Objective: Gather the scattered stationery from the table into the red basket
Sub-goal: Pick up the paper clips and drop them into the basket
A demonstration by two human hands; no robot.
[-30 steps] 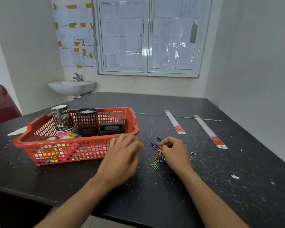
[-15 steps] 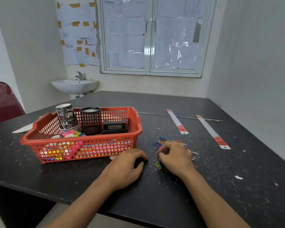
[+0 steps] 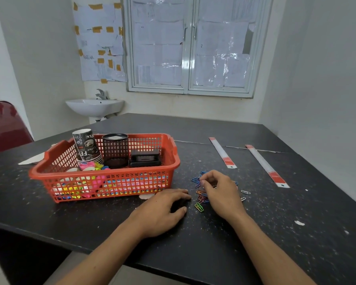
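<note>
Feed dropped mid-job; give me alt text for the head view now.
The right hand picks at a scatter of coloured paper clips on the black table, fingers curled round some; the left hand rests loosely beside them. The red basket at left holds paper cups and a mesh pen holder; two packaged rulers lie beyond.

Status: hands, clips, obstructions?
Left hand open, resting on black table. Right hand curled over coloured paper clips, grip unclear. Red plastic basket close by; only left hand between.
</note>
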